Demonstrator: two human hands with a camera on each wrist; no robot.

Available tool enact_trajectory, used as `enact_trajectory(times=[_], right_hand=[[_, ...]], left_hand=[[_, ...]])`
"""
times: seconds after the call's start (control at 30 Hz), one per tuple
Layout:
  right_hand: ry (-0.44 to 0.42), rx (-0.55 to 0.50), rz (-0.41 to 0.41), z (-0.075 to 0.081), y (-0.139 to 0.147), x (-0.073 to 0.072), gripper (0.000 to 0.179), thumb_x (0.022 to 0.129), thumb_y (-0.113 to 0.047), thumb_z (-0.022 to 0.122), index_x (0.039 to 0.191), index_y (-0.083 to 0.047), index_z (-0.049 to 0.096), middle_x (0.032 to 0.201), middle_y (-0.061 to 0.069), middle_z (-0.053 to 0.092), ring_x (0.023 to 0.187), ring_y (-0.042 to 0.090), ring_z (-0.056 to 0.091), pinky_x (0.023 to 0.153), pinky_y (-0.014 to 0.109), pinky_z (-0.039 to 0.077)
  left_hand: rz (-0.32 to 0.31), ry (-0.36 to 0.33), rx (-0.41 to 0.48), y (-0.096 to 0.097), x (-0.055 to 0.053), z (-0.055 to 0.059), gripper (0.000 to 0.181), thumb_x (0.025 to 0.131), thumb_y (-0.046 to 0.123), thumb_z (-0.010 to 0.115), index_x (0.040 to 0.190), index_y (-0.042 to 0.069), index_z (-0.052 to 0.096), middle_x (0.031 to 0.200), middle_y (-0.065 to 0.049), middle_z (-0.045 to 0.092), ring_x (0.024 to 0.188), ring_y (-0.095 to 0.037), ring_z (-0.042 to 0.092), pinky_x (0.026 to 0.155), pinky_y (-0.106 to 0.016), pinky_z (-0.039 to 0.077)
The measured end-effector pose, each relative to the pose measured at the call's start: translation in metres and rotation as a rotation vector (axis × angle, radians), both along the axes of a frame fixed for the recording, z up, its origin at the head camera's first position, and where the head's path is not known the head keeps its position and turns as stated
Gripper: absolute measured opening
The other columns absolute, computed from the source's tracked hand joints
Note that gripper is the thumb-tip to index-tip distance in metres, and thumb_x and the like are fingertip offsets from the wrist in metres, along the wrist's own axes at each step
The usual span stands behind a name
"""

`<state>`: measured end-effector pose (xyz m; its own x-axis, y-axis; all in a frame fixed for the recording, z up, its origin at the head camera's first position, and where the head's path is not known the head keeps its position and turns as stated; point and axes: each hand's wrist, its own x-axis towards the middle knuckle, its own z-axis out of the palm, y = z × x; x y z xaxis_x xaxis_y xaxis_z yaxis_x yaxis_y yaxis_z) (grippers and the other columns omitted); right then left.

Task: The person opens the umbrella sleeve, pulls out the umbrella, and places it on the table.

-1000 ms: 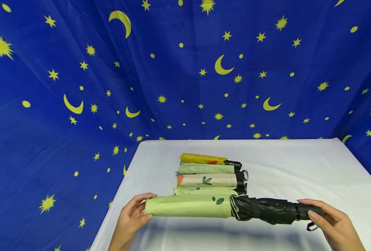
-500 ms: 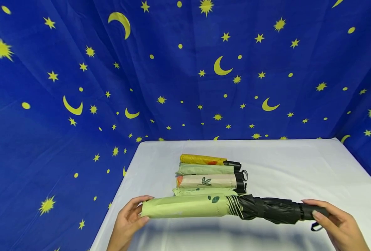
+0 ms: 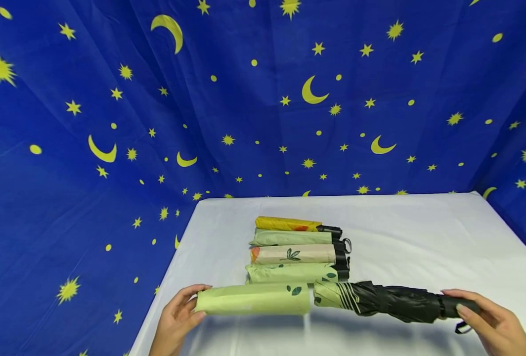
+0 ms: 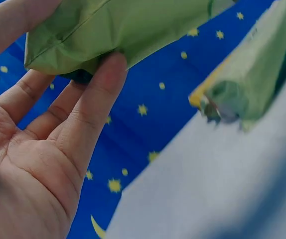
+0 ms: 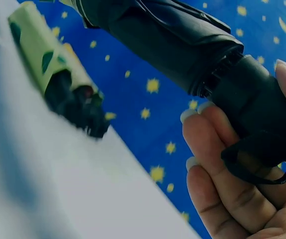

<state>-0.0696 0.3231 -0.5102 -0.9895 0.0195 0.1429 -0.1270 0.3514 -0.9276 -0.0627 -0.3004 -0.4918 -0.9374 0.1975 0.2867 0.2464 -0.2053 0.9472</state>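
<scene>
My left hand [image 3: 176, 316] pinches the far left end of a light green umbrella sleeve [image 3: 253, 299] with dark leaf prints, held above the table. In the left wrist view, thumb and fingers press the sleeve cloth [image 4: 103, 35] from both sides. My right hand [image 3: 496, 319] grips the black handle [image 5: 257, 94] of a folded umbrella [image 3: 396, 302], black with a green striped tip end. Below that handle hangs a wrist strap [image 5: 260, 169]. A narrow gap separates the sleeve's mouth from the umbrella's tip; both lie nearly in one line.
Behind the hands, several folded umbrellas in sleeves lie in a row on the white table [image 3: 423, 237]: a yellow one [image 3: 287, 224], a pale green one [image 3: 291, 238], a beige one [image 3: 294, 254] and a light green one [image 3: 289, 273]. A blue star-printed curtain [image 3: 263, 113] surrounds the table.
My right hand has moved right, drawing the umbrella out of the sleeve. The left hand has shifted slightly left with the sleeve, and a gap now shows between the two.
</scene>
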Motion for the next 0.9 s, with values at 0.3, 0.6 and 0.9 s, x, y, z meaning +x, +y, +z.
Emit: enact_trajectory(times=[0.3, 0.6, 0.9], right_hand=[[-0.305, 0.148, -0.043, -0.037, 0.022, 0.006, 0.047, 0.110, -0.033, 0.049, 0.138, 0.004, 0.053, 0.100, -0.009, 0.070, 0.081, 0.017, 0.070, 0.064, 0.034, 0.058], [-0.341, 0.184, -0.031, -0.065, 0.029, 0.004, 0.060, 0.106, -0.044, 0.055, 0.141, 0.005, 0.053, 0.114, -0.003, 0.068, 0.085, 0.015, 0.071, 0.068, 0.036, 0.060], [-0.486, 0.396, -0.159, -0.060, 0.029, -0.006, 0.091, 0.087, -0.070, 0.067, 0.142, 0.002, 0.056, 0.124, 0.030, 0.064, 0.077, 0.025, 0.068, 0.066, 0.038, 0.057]], left_hand=[[0.045, -0.205, -0.099, -0.017, 0.009, -0.036, 0.047, 0.098, -0.010, 0.058, 0.141, -0.015, 0.041, 0.137, -0.005, 0.059, 0.116, -0.020, 0.065, 0.090, -0.035, 0.057], [0.201, -0.427, -0.323, -0.007, 0.014, -0.042, 0.059, 0.091, 0.008, 0.077, 0.143, -0.001, 0.052, 0.136, -0.020, 0.057, 0.114, -0.023, 0.066, 0.094, -0.034, 0.056], [0.419, -0.190, -0.786, 0.007, 0.010, -0.027, 0.054, 0.082, 0.035, 0.087, 0.132, 0.025, 0.069, 0.132, 0.018, 0.061, 0.126, -0.008, 0.056, 0.106, -0.041, 0.046]])
